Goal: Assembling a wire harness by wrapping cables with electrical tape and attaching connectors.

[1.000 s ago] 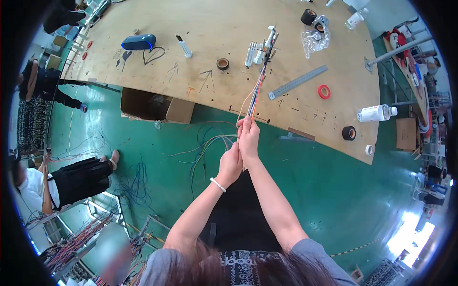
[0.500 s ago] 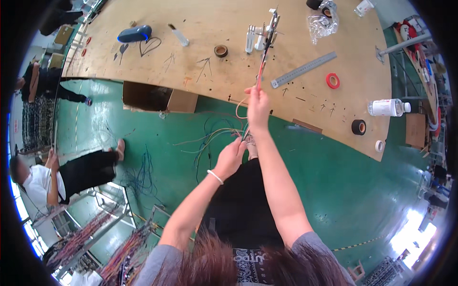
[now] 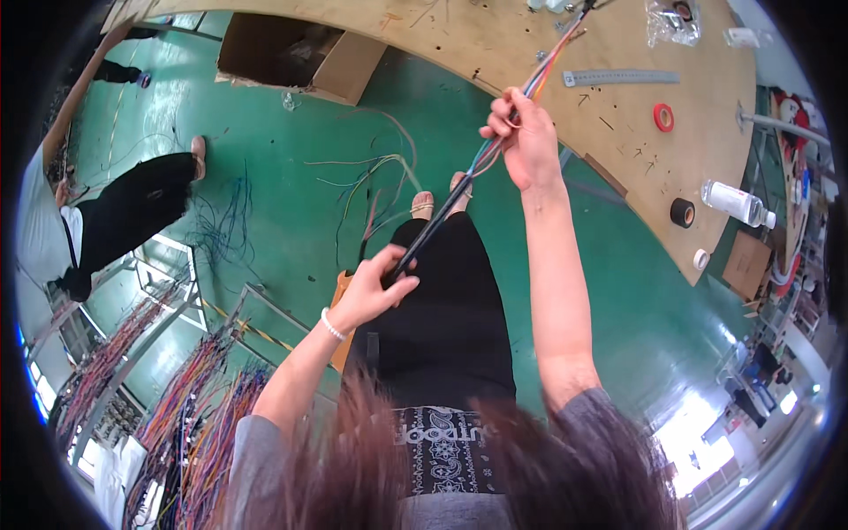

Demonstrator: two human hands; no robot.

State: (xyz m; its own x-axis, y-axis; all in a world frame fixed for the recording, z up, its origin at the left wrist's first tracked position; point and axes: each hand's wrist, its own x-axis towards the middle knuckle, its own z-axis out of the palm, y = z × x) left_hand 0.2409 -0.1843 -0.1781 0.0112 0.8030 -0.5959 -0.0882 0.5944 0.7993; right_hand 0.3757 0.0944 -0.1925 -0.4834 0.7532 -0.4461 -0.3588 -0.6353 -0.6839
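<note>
A wire bundle (image 3: 481,159) runs slantwise in front of me, from the workbench (image 3: 521,49) down toward my lap. Its middle stretch shows loose coloured wires, while the lower stretch is a black-covered length (image 3: 430,231). My left hand (image 3: 378,287) is closed round the lower end of that black length, above my black trousers. Further up, at the bench edge, my right hand (image 3: 527,141) has its fingers curled round the coloured wires. Beyond it the bundle reaches a dark section at the top of the view. Loose thin wires (image 3: 384,163) spread out low over the green floor.
On the bench lie a steel ruler (image 3: 623,78), red tape (image 3: 662,117), black tape (image 3: 682,212), white tape (image 3: 700,259) and a clear bottle (image 3: 738,204). A cardboard box (image 3: 358,71) stands by the bench. At left are a person (image 3: 132,208) and racks of hanging wires (image 3: 190,397).
My left hand has moved down and left along the bundle, now on its black length. My right hand has moved up and right. The view has turned and shifted, showing less of the bench.
</note>
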